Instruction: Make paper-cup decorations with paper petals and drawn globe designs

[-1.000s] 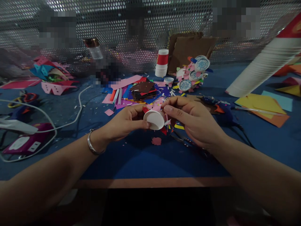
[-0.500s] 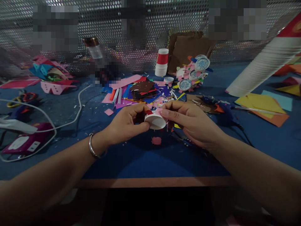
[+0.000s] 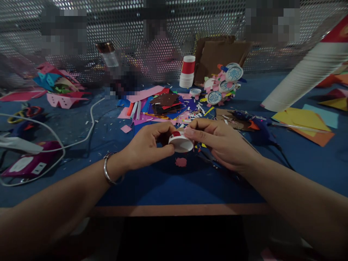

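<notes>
Both hands meet over the middle of the blue table (image 3: 174,185). Between them is a small white cup bottom (image 3: 180,144) with a red band, its rim turned toward me. My left hand (image 3: 146,145), a metal bangle on its wrist, pinches the cup's left side with thumb and fingers. My right hand (image 3: 220,143) grips its right side, thumb pressed on the upper edge. A pink paper scrap (image 3: 181,162) lies on the table just below the cup.
Coloured paper sheets and scraps (image 3: 163,103) lie behind the hands, with finished cup-bottom flowers (image 3: 223,85) and a short red-and-white cup stack (image 3: 187,72). A long cup stack (image 3: 301,78) leans at right; a glue gun (image 3: 252,125) lies close by. Cables and scissors (image 3: 24,112) sit left.
The cup has tilted from facing me to lying flatter, and both hands have closed in a little around it. The pink bits at its rim no longer show.
</notes>
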A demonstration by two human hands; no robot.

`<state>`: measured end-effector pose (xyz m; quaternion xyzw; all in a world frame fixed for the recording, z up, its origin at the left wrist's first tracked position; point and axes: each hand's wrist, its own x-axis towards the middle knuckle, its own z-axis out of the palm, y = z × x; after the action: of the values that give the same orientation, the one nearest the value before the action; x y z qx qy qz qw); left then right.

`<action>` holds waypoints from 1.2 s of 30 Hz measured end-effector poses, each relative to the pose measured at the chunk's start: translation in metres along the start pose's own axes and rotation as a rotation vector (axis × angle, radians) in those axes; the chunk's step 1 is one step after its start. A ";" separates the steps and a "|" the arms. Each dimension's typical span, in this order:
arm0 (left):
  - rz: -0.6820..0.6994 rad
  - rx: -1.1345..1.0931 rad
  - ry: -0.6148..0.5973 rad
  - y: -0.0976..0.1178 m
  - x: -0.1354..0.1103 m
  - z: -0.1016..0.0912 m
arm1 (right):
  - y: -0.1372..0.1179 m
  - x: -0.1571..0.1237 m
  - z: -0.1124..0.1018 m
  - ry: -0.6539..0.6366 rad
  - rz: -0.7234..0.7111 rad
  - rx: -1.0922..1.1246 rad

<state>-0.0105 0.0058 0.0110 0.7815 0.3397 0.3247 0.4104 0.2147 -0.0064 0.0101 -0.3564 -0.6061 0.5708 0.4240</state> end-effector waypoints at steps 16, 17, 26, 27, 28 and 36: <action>-0.011 0.009 0.043 -0.003 0.000 0.005 | 0.002 0.000 0.002 0.022 0.028 0.024; -0.019 0.004 0.045 -0.002 0.000 0.005 | 0.003 0.000 0.002 0.026 0.028 0.025; -0.083 -0.181 0.023 -0.003 0.005 0.000 | 0.004 0.001 0.004 0.062 -0.003 0.108; -0.083 -0.205 0.016 -0.004 0.006 0.000 | 0.005 0.002 0.004 0.068 -0.015 0.106; -0.082 -0.226 0.013 -0.006 0.007 -0.001 | 0.005 0.002 0.004 0.071 -0.024 0.103; -0.042 -0.298 0.035 -0.003 0.009 -0.002 | 0.007 0.004 0.003 0.106 -0.046 0.141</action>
<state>-0.0079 0.0149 0.0108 0.6988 0.3110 0.3764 0.5228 0.2100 -0.0027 0.0037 -0.3415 -0.5492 0.5824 0.4925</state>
